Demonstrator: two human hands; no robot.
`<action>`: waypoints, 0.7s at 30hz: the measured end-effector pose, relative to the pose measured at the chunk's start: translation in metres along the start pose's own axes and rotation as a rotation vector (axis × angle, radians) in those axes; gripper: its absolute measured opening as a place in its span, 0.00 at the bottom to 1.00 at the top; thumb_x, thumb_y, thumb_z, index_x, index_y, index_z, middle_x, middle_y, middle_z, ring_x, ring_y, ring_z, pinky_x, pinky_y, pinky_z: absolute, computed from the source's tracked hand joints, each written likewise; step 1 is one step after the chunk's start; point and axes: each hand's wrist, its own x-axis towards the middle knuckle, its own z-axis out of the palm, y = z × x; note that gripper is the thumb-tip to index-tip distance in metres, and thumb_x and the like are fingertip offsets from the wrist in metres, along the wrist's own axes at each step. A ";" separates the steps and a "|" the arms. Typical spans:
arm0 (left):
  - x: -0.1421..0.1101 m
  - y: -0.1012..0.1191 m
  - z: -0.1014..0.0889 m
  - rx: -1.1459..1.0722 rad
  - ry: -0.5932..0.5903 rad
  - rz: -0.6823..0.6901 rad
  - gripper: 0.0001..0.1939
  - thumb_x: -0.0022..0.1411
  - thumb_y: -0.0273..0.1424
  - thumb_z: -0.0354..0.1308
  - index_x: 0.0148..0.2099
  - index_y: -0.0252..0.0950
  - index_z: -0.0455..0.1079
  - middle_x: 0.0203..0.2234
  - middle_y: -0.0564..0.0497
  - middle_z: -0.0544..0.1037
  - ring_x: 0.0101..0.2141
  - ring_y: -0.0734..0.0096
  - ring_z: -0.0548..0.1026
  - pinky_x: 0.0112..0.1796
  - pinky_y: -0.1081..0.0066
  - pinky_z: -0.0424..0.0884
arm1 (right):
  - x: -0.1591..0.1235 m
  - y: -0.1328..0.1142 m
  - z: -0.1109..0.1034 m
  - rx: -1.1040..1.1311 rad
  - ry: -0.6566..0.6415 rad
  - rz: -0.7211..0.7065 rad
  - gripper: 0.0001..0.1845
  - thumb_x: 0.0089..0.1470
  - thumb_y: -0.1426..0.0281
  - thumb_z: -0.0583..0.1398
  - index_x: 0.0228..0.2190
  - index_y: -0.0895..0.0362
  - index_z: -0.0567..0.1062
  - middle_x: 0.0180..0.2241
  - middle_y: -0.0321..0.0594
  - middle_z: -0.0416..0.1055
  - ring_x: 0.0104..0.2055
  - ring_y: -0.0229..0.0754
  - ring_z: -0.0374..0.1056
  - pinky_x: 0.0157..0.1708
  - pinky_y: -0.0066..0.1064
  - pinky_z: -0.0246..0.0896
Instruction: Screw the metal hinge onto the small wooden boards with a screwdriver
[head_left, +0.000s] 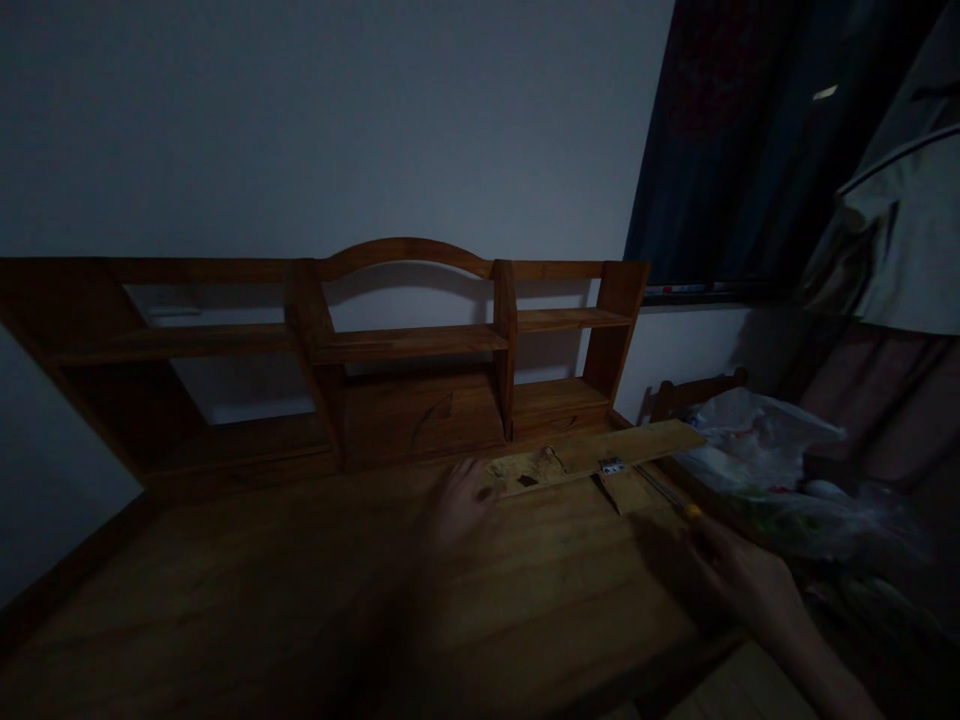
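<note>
A long wooden board (592,455) lies across the back right of the wooden desk (300,590), with a small metal hinge (612,466) fixed on it. My left hand (459,505) rests on the board's left end; its fingers are dim and blurred. My right hand (739,570) is closed around a screwdriver (671,497) with a yellow part at the grip. The thin shaft points toward the hinge. A small wooden piece (626,490) lies just below the hinge.
A wooden shelf unit (405,345) stands along the back of the desk against a pale wall. Plastic bags (757,450) with items lie at the right. A dark curtain (720,140) and hanging cloth (900,230) fill the upper right. The room is very dim.
</note>
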 end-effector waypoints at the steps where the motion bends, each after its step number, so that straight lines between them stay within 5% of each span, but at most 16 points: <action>1: 0.009 0.009 0.009 -0.007 -0.041 0.034 0.23 0.61 0.41 0.57 0.57 0.42 0.67 0.52 0.44 0.73 0.54 0.54 0.69 0.55 0.58 0.64 | 0.000 0.011 0.003 -0.009 0.035 0.038 0.16 0.59 0.59 0.52 0.46 0.51 0.70 0.42 0.45 0.77 0.36 0.50 0.76 0.25 0.34 0.63; 4: 0.036 0.031 0.040 -0.044 -0.152 0.096 0.32 0.59 0.48 0.59 0.62 0.41 0.63 0.56 0.42 0.69 0.56 0.53 0.66 0.55 0.61 0.63 | 0.003 0.035 0.011 -0.020 0.098 0.105 0.19 0.60 0.56 0.52 0.45 0.55 0.70 0.46 0.51 0.73 0.44 0.54 0.73 0.35 0.38 0.68; 10: 0.072 0.059 0.091 0.048 -0.290 0.057 0.44 0.52 0.54 0.62 0.65 0.35 0.59 0.59 0.37 0.66 0.59 0.49 0.64 0.57 0.60 0.59 | -0.004 0.051 0.028 -0.003 0.114 0.054 0.22 0.60 0.58 0.52 0.49 0.58 0.70 0.43 0.52 0.72 0.47 0.55 0.69 0.46 0.44 0.65; 21: 0.090 0.086 0.094 0.010 -0.311 -0.004 0.46 0.51 0.54 0.63 0.65 0.35 0.58 0.58 0.37 0.66 0.59 0.50 0.64 0.57 0.62 0.58 | -0.015 0.040 0.035 0.015 0.190 0.074 0.19 0.61 0.64 0.52 0.51 0.59 0.68 0.44 0.51 0.70 0.47 0.54 0.66 0.46 0.44 0.62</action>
